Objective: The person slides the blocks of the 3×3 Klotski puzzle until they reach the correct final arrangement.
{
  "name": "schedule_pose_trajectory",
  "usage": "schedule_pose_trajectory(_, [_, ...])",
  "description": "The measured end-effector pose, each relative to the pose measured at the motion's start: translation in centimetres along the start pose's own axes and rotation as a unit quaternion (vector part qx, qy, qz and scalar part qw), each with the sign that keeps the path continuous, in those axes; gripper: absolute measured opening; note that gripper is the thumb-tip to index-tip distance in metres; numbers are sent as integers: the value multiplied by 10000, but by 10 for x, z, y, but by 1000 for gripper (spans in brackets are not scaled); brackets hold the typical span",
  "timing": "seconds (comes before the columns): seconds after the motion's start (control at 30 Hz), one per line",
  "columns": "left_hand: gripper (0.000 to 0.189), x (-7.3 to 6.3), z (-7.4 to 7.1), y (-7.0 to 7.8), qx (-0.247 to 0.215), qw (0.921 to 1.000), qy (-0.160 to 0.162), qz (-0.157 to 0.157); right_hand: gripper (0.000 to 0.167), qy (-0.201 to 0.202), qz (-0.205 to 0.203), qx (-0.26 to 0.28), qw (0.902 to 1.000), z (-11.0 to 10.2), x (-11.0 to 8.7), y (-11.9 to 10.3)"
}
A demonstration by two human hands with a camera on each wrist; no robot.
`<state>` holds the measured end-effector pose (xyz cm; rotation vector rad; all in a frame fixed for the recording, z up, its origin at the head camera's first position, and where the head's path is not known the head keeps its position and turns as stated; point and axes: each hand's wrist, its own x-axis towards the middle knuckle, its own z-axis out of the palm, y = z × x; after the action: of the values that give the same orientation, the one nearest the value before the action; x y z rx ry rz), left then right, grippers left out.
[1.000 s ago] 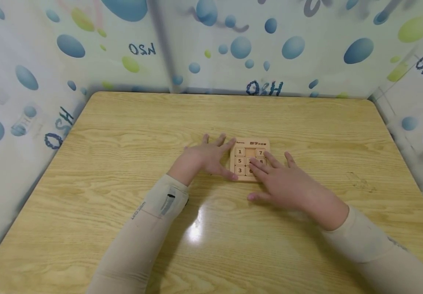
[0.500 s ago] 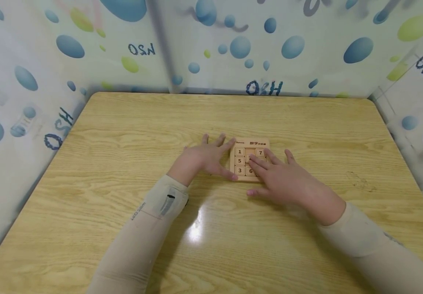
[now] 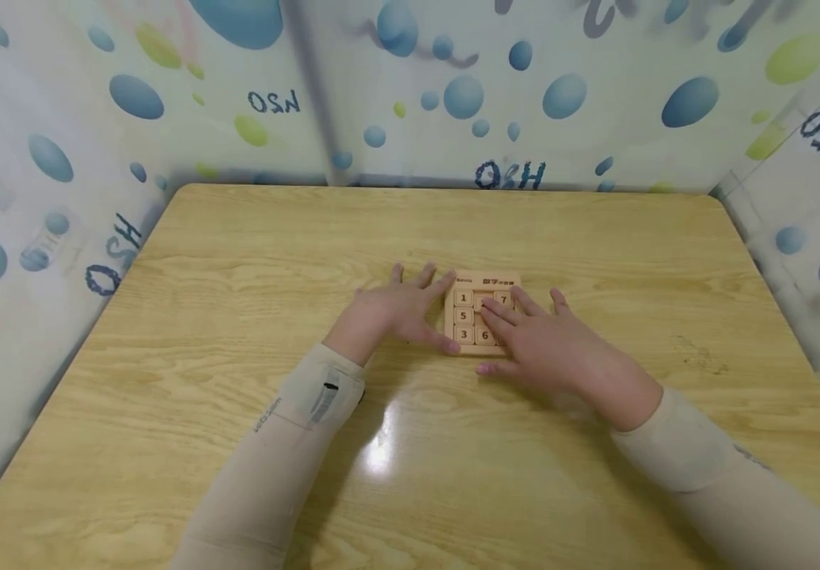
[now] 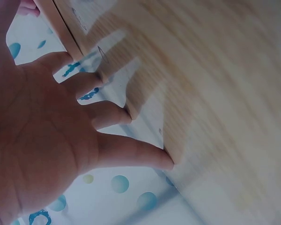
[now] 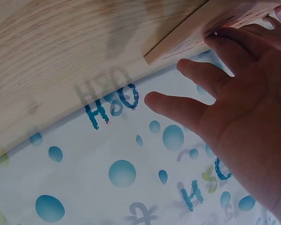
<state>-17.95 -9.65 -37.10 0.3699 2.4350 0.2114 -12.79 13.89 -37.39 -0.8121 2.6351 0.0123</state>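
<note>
A wooden number slide puzzle [image 3: 471, 280] lies flat on the table, with numbered tiles in its frame; 1, 5, 3, 6 and 7 are readable. My left hand [image 3: 410, 309] spreads its fingers at the left side, index fingertip by the upper left corner and thumb at the lower left one. The left wrist view shows those fingers fairly straight beside the puzzle's edge [image 4: 61, 30]. Over the right part reaches my right hand [image 3: 556, 340], a fingertip pressing the top middle tile. It hides the right column's lower tiles. In the right wrist view its fingers [image 5: 178, 107] are extended.
The wood-grain table [image 3: 239, 261] spreads around the puzzle on all sides. White wall sheets with blue and green dots [image 3: 463, 96] border it at the back, left and right. Light glares off the surface [image 3: 379, 451] in front of the hands.
The middle column's centre tile has slid up into the gap at the top under my right fingertip. My right hand has shifted slightly up and left; the left has stayed put.
</note>
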Motion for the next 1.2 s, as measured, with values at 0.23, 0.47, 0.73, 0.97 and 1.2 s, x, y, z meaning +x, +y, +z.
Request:
schedule_pose_trajectory(0.23, [120, 0, 4, 0, -66, 10000, -32, -55, 88, -85, 35, 2, 10000, 2, 6, 1])
schedule_pose_trajectory(0.47, [120, 1, 5, -1, -23, 10000, 5, -44, 89, -130, 7, 15, 9999, 2, 9, 5])
schedule_pose_trajectory(0.73, [120, -1, 4, 0, -39, 10000, -19, -16, 88, -15, 245, -39, 9997, -5, -7, 10])
schedule_pose_trajectory(0.97, [121, 0, 3, 0, -9, 10000, 16, -47, 88, -188, 266, -27, 9995, -5, -23, 12])
schedule_pose_trajectory(1.2, [121, 0, 2, 0, -4, 10000, 18, -44, 88, -75, 191, -12, 9998, 1, -27, 11])
